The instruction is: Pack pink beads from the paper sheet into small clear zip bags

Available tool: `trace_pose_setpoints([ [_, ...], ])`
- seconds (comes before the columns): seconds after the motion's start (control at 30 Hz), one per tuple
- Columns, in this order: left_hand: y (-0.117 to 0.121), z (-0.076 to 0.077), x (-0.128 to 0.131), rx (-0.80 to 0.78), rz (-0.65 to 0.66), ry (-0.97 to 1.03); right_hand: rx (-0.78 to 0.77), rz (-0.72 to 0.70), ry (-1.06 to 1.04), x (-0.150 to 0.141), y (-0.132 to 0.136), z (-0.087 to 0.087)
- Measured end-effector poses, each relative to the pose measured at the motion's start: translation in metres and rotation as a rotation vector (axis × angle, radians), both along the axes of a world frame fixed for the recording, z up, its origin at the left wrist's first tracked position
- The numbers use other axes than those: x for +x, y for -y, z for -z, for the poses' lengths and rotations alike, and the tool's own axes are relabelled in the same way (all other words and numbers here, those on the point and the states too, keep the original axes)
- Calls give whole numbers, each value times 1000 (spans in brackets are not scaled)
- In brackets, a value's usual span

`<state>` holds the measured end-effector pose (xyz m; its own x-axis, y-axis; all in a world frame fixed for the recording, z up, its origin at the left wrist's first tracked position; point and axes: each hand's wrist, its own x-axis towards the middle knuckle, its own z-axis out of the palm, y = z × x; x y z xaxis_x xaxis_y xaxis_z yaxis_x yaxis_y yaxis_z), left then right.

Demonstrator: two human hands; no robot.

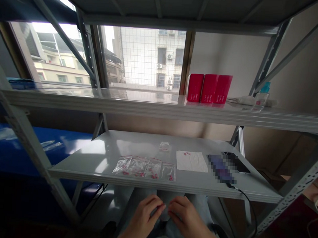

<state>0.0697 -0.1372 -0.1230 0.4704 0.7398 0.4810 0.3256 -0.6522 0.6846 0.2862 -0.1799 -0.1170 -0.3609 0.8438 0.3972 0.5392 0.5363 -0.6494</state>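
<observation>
My left hand (146, 216) is over my lap in front of the shelf edge, its thumb and forefinger pinched together. Close beside it, my right hand (185, 218) has its fingers curled in and pressed together. Whatever is between the fingertips of either hand is too small or hidden to make out. Past the hands, several clear zip bags (139, 167) with small red pieces inside lie in an overlapping row along the front of the grey shelf (104, 171). A white paper sheet (191, 162) carries a few more small red pieces (187, 153).
Another small clear bag (164, 146) lies farther back. To the right are a blurred phone (221, 169) with a black cable (246, 196) and a dark flat device (238, 163). Red boxes (209, 88) and a clear bottle (262, 97) stand on the upper shelf (138, 109).
</observation>
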Motion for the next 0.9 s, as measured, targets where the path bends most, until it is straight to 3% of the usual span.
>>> trace_pose_setpoints([
  [0.07, 7, 13, -12, -30, 49, -36, -68, 2, -97, -7, 8, 24],
  [0.17, 8, 16, -23, -77, 83, -23, -183, 46, -235, -8, 12, 39],
  [0.43, 5, 12, -25, -161, 43, 44, -235, 45, -320, -12, 9, 34],
  [0.63, 9, 11, -20, -204, 28, 9, -191, 38, -359, -14, 11, 40],
  [0.9, 12, 20, -14, -258, 2, 33, -193, 46, -341, -14, 10, 44],
])
